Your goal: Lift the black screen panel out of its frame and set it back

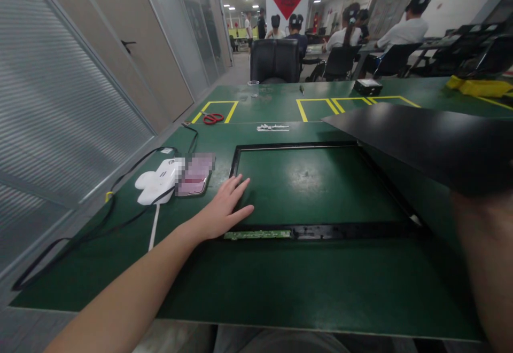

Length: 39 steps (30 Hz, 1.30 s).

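My left hand (225, 209) lies flat with its fingers stretched out on the lower left corner of a thin black rectangular frame (234, 162) that rests on the green table (280, 283). A narrow green circuit strip (257, 234) runs along the frame's near edge, just beside the hand. My right forearm (487, 257) rises at the right edge, and a large black panel (425, 139) is lifted above the frame's right side. The fingers of my right hand are hidden behind the panel.
A white power strip (154, 183) with black cables and a phone (194, 175) lie left of the frame. Farther back are red scissors (213, 118), a clear plastic cup (253, 88), a small black box (367, 86) and yellow floor-style markings. Several seated people work at tables beyond.
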Available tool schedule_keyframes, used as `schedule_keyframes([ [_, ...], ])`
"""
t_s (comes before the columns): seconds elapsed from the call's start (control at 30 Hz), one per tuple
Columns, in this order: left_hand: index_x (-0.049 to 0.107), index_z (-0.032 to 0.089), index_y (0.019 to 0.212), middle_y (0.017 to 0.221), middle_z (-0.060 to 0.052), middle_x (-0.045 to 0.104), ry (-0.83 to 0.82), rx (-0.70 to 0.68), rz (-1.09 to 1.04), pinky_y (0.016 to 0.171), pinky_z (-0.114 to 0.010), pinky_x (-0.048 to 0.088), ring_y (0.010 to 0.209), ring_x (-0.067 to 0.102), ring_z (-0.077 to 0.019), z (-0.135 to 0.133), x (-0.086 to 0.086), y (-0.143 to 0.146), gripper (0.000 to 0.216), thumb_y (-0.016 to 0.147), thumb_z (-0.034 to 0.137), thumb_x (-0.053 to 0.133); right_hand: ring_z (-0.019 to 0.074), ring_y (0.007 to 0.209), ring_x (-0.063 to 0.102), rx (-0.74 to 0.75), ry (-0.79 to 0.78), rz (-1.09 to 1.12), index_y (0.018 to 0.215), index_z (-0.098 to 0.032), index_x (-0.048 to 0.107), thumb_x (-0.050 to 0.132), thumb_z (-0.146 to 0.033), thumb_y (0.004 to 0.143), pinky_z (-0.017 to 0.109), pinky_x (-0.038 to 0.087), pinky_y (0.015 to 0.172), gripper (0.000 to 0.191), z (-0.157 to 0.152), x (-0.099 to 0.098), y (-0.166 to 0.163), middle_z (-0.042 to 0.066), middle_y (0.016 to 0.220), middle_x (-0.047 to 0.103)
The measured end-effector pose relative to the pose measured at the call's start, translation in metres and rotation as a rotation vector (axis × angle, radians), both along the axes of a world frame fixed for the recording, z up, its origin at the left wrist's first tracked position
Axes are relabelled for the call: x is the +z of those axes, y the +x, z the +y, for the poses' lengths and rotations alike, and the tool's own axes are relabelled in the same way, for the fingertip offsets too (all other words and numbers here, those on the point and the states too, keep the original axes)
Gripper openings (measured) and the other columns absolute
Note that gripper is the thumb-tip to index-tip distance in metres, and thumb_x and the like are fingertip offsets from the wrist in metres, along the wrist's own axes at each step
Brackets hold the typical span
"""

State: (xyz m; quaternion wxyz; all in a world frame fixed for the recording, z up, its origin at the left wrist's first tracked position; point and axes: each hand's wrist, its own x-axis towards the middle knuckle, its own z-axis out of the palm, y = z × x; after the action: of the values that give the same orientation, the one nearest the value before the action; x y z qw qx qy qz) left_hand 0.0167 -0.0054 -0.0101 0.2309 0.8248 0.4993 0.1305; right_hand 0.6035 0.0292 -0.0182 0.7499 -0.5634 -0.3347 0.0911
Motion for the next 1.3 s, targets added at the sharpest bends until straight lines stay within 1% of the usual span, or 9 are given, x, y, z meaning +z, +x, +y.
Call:
schedule_keyframes([
  [0.1, 0.037, 0.022, 0.164, 0.174, -0.017, 0.024, 0.002, 0.01, -0.024, 0.126, -0.066, 0.018, 0.16, 0.016, -0.0429, 0.001, -0.003, -0.001, 0.081, 0.098, 0.068, 0.049, 0.0348, 0.106, 0.064, -0.099, 0.222, 0.144, 0.067, -0.028, 0.026, 0.044, -0.054, 0.07, 0.056, 0.051, 0.072, 0.032, -0.001, 0.006, -0.007, 0.01, 0.102, 0.06],
  [0.17, 0.038, 0.023, 0.163, 0.174, -0.016, 0.025, 0.002, 0.014, -0.025, 0.126, -0.065, 0.018, 0.16, 0.016, -0.0425, 0.002, -0.005, -0.002, 0.08, 0.098, 0.067, 0.05, 0.0343, 0.1, 0.065, -0.051, 0.243, 0.17, 0.069, -0.028, 0.02, 0.046, -0.051, 0.065, 0.055, 0.051, 0.07, 0.035, -0.003, 0.011, -0.016, 0.01, 0.096, 0.058],
  [0.33, 0.042, 0.02, 0.161, 0.173, -0.018, 0.029, 0.011, 0.012, -0.023, 0.126, -0.064, 0.019, 0.16, 0.019, -0.0427, 0.002, -0.005, -0.002, 0.08, 0.098, 0.067, 0.05, 0.0338, 0.089, 0.065, 0.008, 0.222, 0.181, 0.071, -0.029, 0.022, 0.046, -0.047, 0.058, 0.052, 0.051, 0.065, 0.032, -0.007, 0.023, -0.034, 0.01, 0.088, 0.056],
  [0.53, 0.039, 0.02, 0.163, 0.172, -0.019, 0.029, 0.049, -0.005, -0.008, 0.126, -0.064, 0.019, 0.16, 0.02, -0.0417, 0.005, -0.015, -0.005, 0.081, 0.099, 0.068, 0.048, 0.0311, 0.086, 0.065, 0.088, 0.219, 0.248, 0.07, -0.03, 0.034, 0.047, -0.039, 0.055, 0.05, 0.056, 0.07, 0.022, -0.008, 0.026, -0.048, 0.009, 0.083, 0.053],
  [0.7, 0.036, 0.02, 0.164, 0.173, -0.018, 0.027, 0.07, -0.02, 0.021, 0.127, -0.063, 0.019, 0.161, 0.018, -0.0393, 0.007, -0.022, -0.009, 0.081, 0.1, 0.068, 0.044, 0.0314, 0.086, 0.066, 0.062, 0.179, 0.338, 0.074, -0.03, 0.038, 0.046, -0.033, 0.052, 0.051, 0.059, 0.07, 0.024, -0.008, 0.026, -0.052, 0.008, 0.083, 0.055],
  [0.87, 0.04, 0.021, 0.162, 0.172, -0.018, 0.03, 0.072, -0.016, -0.007, 0.126, -0.064, 0.02, 0.159, 0.021, -0.0413, 0.008, -0.024, -0.01, 0.079, 0.099, 0.068, 0.047, 0.0311, 0.085, 0.066, 0.067, 0.151, 0.37, 0.076, -0.03, 0.037, 0.046, -0.032, 0.051, 0.05, 0.059, 0.068, 0.027, -0.004, 0.02, -0.045, 0.008, 0.083, 0.058],
  [0.97, 0.043, 0.025, 0.161, 0.172, -0.015, 0.032, 0.087, -0.016, -0.043, 0.126, -0.064, 0.021, 0.159, 0.022, -0.0417, 0.009, -0.026, -0.01, 0.076, 0.098, 0.067, 0.05, 0.0308, 0.087, 0.068, 0.026, 0.122, 0.37, 0.075, -0.03, 0.037, 0.046, -0.033, 0.053, 0.049, 0.059, 0.071, 0.025, -0.001, 0.016, -0.043, 0.008, 0.087, 0.06],
  [1.17, 0.043, 0.019, 0.16, 0.171, -0.02, 0.032, 0.042, -0.015, -0.001, 0.126, -0.064, 0.021, 0.159, 0.022, -0.0424, 0.006, -0.014, -0.005, 0.078, 0.099, 0.067, 0.049, 0.0292, 0.088, 0.07, -0.058, 0.044, 0.429, 0.074, -0.03, 0.036, 0.044, -0.033, 0.058, 0.047, 0.059, 0.076, 0.019, 0.002, 0.011, -0.039, 0.008, 0.09, 0.064],
  [1.3, 0.046, 0.02, 0.159, 0.169, -0.019, 0.035, 0.049, -0.019, 0.006, 0.126, -0.065, 0.021, 0.158, 0.024, -0.0424, 0.004, -0.008, -0.003, 0.076, 0.098, 0.065, 0.05, 0.0277, 0.092, 0.069, -0.054, -0.014, 0.417, 0.075, -0.03, 0.038, 0.044, -0.031, 0.061, 0.046, 0.059, 0.077, 0.015, 0.003, 0.009, -0.033, 0.007, 0.092, 0.064],
])
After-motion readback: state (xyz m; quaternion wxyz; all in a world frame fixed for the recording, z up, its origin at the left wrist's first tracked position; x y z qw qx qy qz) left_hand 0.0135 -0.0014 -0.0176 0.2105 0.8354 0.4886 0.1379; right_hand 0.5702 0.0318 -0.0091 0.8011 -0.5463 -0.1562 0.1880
